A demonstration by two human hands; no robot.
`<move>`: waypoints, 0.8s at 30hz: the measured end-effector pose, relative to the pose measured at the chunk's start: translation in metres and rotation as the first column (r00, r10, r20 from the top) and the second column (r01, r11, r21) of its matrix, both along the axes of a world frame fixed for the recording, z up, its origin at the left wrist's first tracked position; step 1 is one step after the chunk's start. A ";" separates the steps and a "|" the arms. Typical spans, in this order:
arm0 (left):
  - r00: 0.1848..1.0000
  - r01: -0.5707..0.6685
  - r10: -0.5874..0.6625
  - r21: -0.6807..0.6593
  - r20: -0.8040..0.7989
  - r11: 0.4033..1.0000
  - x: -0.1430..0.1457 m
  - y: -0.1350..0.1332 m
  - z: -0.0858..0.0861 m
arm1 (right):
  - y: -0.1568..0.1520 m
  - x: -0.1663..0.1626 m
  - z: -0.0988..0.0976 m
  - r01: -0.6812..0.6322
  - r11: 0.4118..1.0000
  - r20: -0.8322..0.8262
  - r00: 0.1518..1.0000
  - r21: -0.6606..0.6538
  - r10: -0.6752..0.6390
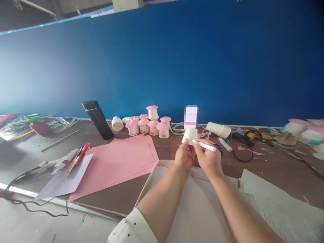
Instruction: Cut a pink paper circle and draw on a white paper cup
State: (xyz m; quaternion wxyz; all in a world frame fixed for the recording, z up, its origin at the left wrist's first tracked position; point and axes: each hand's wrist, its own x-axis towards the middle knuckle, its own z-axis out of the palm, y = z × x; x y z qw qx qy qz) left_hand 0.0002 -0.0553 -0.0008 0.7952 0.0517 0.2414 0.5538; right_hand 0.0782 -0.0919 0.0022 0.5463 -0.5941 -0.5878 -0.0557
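1. A blue wall [177, 60] runs the full width behind the worktop [268, 165], which is brown and littered with craft scraps.
2. A shallow open cardboard box [202, 202] lies at the near edge, directly under both forearms.
3. Pink paper sheets [118, 162] lie flat to the left of the box. A pale sheet [63, 182] overlaps their left edge.
4. A black flask [97, 119] stands tilted behind the pink sheets.
5. A cluster of pink-capped cups [149, 125] stands right of the flask, near the wall. A stack of plain cups [219, 129] lies on its side further right.
6. A glue gun [57, 163] and red-handled scissors [79, 156] rest on the pale sheet.
7. The left hand [184, 155] is closed on a white paper cup [189, 135], fingertips gripping its lower edge and holding it raised above the far rim of the box.
8. The right hand [209, 158] pinches a white pen [205, 145], with the tip apparently touching the cup's side, though the contact is too small to confirm.
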 end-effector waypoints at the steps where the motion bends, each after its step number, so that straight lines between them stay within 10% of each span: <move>1: 1.000 0.000 0.000 0.002 0.001 1.000 0.000 0.000 0.000 | 0.000 0.000 0.000 0.000 1.000 0.003 1.000 -0.001 0.000; 24: 1.000 0.009 -0.008 -0.014 0.012 1.000 -0.002 -0.002 0.002 | -0.002 -0.004 0.002 -0.007 0.999 0.025 1.000 -0.035 0.008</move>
